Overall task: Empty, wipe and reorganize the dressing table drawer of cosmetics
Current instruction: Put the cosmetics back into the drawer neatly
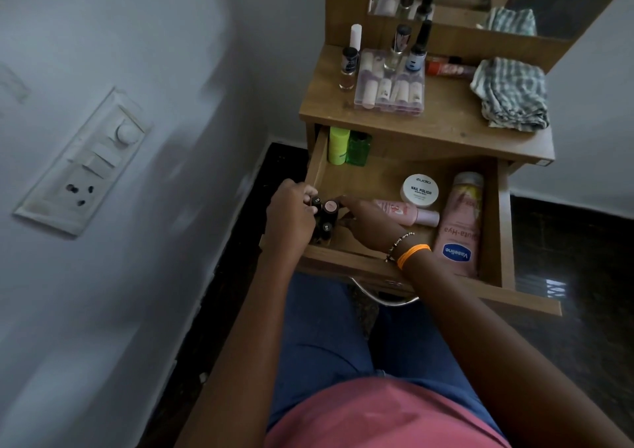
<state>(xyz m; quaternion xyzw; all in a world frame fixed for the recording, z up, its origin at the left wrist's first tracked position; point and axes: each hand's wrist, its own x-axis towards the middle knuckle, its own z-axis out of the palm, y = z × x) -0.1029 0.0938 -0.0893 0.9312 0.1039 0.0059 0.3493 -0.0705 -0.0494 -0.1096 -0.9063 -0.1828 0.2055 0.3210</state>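
The wooden drawer is pulled out under the dressing table top. Both hands are at its near left corner, around a cluster of dark lipstick tubes standing upright. My left hand grips the tubes from the left. My right hand presses against them from the right. Inside the drawer lie a pink Vaseline tube, a white nail polish remover jar and a small pink bottle. Two green bottles stand at the back left.
On the table top are nail polish bottles, a clear plastic case of small tubes, a red tube and a checked cloth. A mirror rises behind. A wall with a switchboard is to the left.
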